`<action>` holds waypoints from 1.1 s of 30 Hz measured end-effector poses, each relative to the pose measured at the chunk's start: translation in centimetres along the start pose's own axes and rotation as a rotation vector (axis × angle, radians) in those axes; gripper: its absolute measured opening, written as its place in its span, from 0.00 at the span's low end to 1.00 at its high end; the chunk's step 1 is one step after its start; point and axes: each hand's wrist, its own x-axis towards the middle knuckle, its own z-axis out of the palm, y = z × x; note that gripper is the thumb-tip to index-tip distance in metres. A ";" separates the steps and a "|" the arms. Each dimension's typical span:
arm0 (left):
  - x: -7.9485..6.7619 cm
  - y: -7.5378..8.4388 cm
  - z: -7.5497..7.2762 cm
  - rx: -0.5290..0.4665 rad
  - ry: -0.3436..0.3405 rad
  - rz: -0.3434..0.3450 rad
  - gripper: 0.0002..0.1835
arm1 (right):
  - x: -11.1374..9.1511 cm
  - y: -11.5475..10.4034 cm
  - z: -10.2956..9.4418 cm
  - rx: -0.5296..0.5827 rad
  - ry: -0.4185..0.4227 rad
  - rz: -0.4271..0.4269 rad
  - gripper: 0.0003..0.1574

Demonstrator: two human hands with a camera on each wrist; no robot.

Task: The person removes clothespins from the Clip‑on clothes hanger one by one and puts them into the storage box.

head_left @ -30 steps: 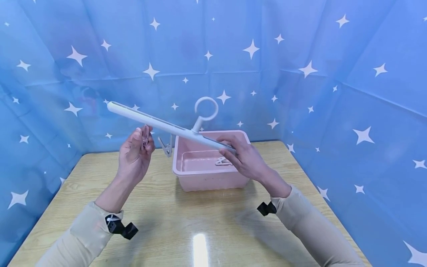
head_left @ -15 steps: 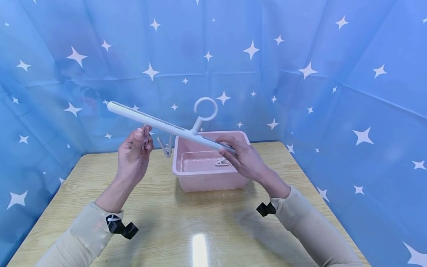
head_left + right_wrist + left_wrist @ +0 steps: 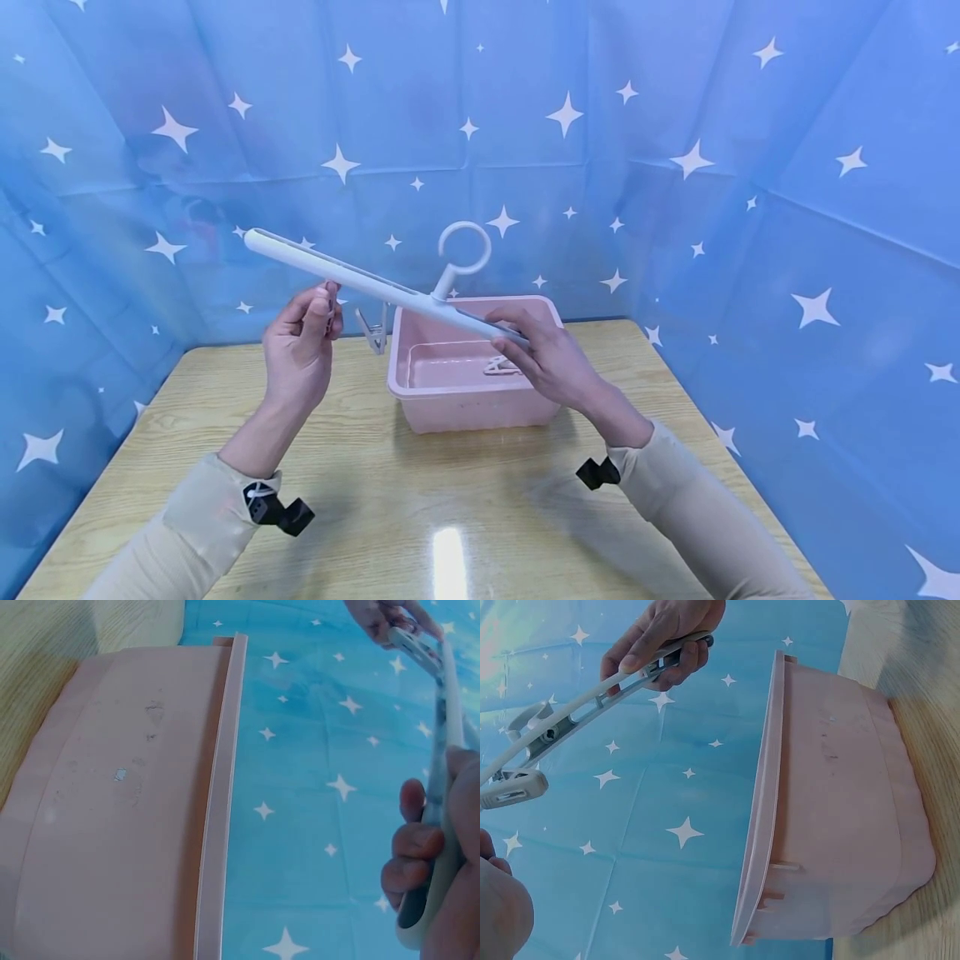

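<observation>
A white hanger [image 3: 352,279] with a round hook is held in the air, slanting down from left to right. My right hand [image 3: 551,350] grips its right end, the fingers curled round the bar in the right wrist view. Below the left part of the bar, my left hand [image 3: 300,346] pinches a small pinkish clip [image 3: 331,307] between thumb and fingers. Whether that clip bites the bar is hard to tell. Another clip [image 3: 372,329], pale and V-shaped, hangs below the bar between my hands. The left wrist view shows a pale clip [image 3: 514,791] at the hanger's underside.
A pink plastic bin [image 3: 472,408] stands on the wooden table [image 3: 390,500] behind and below the hanger. Inside it lies a white clip [image 3: 502,365], partly hidden by my right hand. A blue star-patterned cloth [image 3: 420,108] encloses the table's back and sides.
The left hand has turned slightly, and its clip now shows more edge-on. The hanger and my right hand have stayed nearly still.
</observation>
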 end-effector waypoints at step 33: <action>-0.1 0.5 0.0 0.477 0.114 0.204 0.13 | -0.2 -0.2 -0.4 0.032 -0.057 0.048 0.21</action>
